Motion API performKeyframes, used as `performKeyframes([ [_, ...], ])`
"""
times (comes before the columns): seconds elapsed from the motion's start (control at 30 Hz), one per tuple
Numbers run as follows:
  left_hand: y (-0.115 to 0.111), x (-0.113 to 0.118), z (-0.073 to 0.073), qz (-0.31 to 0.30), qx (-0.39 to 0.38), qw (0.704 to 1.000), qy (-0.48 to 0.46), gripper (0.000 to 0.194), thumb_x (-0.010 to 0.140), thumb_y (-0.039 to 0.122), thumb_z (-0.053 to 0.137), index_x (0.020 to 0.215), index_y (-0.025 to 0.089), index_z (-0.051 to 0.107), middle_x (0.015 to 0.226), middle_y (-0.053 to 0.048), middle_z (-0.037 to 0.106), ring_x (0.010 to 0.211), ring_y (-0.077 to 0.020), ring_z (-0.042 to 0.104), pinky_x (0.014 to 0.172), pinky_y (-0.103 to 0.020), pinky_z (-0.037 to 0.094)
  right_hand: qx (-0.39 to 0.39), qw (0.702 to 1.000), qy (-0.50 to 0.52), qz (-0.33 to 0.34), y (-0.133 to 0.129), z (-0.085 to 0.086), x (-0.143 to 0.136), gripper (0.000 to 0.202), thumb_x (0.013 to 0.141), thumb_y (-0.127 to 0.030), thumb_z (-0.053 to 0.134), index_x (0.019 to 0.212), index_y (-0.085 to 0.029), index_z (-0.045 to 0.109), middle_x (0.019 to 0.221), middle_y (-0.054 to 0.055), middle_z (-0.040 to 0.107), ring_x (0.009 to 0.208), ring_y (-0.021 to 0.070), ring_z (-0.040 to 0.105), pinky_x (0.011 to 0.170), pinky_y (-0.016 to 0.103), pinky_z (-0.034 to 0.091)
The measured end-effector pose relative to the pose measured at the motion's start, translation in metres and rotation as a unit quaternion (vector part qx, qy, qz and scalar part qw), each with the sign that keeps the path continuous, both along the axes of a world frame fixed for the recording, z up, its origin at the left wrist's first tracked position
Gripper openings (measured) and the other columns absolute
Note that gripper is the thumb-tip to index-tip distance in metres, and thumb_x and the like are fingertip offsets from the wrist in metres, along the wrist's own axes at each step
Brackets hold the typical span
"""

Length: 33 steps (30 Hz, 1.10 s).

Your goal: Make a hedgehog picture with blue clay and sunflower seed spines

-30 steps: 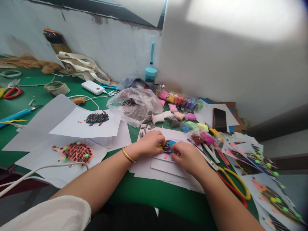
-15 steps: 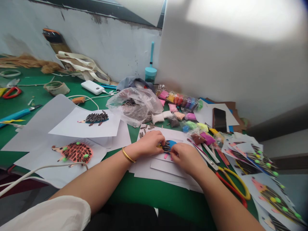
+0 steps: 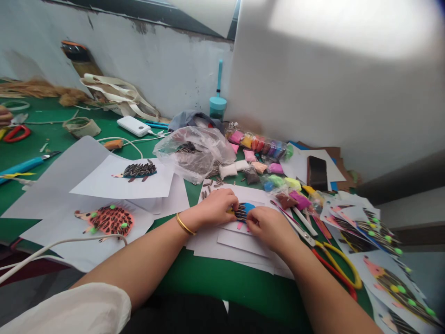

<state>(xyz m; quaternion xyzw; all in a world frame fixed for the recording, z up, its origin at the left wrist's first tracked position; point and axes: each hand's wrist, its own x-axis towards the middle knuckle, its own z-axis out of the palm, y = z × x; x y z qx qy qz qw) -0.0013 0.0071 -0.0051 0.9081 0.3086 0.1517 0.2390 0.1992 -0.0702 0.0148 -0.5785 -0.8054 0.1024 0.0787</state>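
Observation:
Between my two hands a small blue clay hedgehog (image 3: 249,207) with striped seeds lies on stacked white paper (image 3: 239,248). My left hand (image 3: 219,207), with a gold bracelet at the wrist, rests at its left end, fingers curled over a yellow part. At its right edge is my right hand (image 3: 269,226), thumb and index finger closed together; whatever they pinch is too small or hidden. Pink feet show below the blue body. Loose seeds (image 3: 207,189) lie on the paper's upper left, near an open plastic bag of seeds (image 3: 196,155).
Clay packets (image 3: 276,168) line the back. On the right are yellow-and-red scissors (image 3: 339,264), a phone (image 3: 317,172) and finished hedgehog pictures (image 3: 389,278). Two more hedgehog sheets (image 3: 139,188) and a white cable (image 3: 66,240) lie left. Another person's hand (image 3: 4,116) shows at the far left edge.
Another person's hand has come into view at the far left edge, above the red-handled tool. My own hands have hardly moved.

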Motion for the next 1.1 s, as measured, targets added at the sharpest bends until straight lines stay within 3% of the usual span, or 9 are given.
performKeyframes([
  [0.23, 0.001, 0.000, -0.001, -0.003, 0.000, 1.000, -0.003, 0.016, 0.073, 0.028, 0.075, 0.085, 0.021, 0.067, 0.095, -0.003, 0.062, 0.094, -0.0206, 0.058, 0.084, -0.031, 0.043, -0.009, 0.999, 0.030, -0.031, 0.001, 0.009, 0.009, 0.013, 0.087, -0.027, 0.060, 0.078, -0.021, 0.067, 0.076, 0.002, 0.067, 0.073, 0.0169, 0.059, 0.065, 0.027, 0.037],
  [0.37, 0.001, 0.000, 0.002, -0.005, -0.005, 1.000, -0.003, 0.017, 0.073, 0.028, 0.075, 0.085, 0.021, 0.067, 0.094, -0.004, 0.062, 0.092, -0.0205, 0.058, 0.083, -0.031, 0.043, 0.057, 0.988, -0.015, -0.143, 0.011, 0.013, 0.036, 0.021, 0.091, -0.031, 0.052, 0.080, -0.021, 0.067, 0.081, 0.003, 0.069, 0.076, 0.0190, 0.059, 0.061, 0.029, 0.035],
  [0.47, 0.001, -0.001, 0.003, -0.004, -0.007, 1.000, -0.008, 0.016, 0.076, 0.030, 0.073, 0.086, 0.020, 0.067, 0.094, -0.004, 0.062, 0.092, -0.0205, 0.058, 0.083, -0.031, 0.044, 0.045, 0.976, -0.061, -0.203, 0.019, 0.009, 0.057, 0.022, 0.092, -0.030, 0.050, 0.088, -0.022, 0.071, 0.090, 0.004, 0.071, 0.082, 0.0211, 0.061, 0.061, 0.030, 0.035],
  [0.67, 0.002, -0.001, 0.004, 0.002, -0.003, 1.000, -0.019, 0.011, 0.085, 0.023, 0.061, 0.094, 0.018, 0.066, 0.097, -0.005, 0.066, 0.096, -0.0204, 0.059, 0.087, -0.032, 0.045, 0.063, 0.978, -0.103, -0.169, 0.026, -0.006, 0.068, 0.022, 0.091, -0.027, 0.054, 0.098, -0.022, 0.074, 0.111, 0.006, 0.070, 0.098, 0.0234, 0.062, 0.066, 0.031, 0.038],
  [0.83, 0.002, 0.000, 0.004, 0.016, 0.001, 1.000, -0.021, 0.016, 0.089, 0.020, 0.055, 0.098, 0.018, 0.067, 0.099, -0.005, 0.070, 0.094, -0.0199, 0.061, 0.084, -0.031, 0.047, 0.078, 0.974, -0.140, -0.163, 0.032, -0.013, 0.069, 0.023, 0.091, -0.028, 0.053, 0.086, -0.022, 0.075, 0.106, 0.006, 0.071, 0.093, 0.0225, 0.062, 0.065, 0.032, 0.038],
  [1.1, 0.002, 0.002, 0.001, 0.035, 0.015, 0.999, -0.010, 0.027, 0.090, 0.014, 0.049, 0.105, 0.021, 0.070, 0.101, -0.004, 0.073, 0.095, -0.0206, 0.064, 0.086, -0.033, 0.048, 0.113, 0.972, -0.149, -0.144, 0.035, -0.020, 0.062, 0.019, 0.090, -0.026, 0.055, 0.090, -0.021, 0.073, 0.098, 0.008, 0.069, 0.093, 0.0244, 0.061, 0.067, 0.033, 0.038],
])
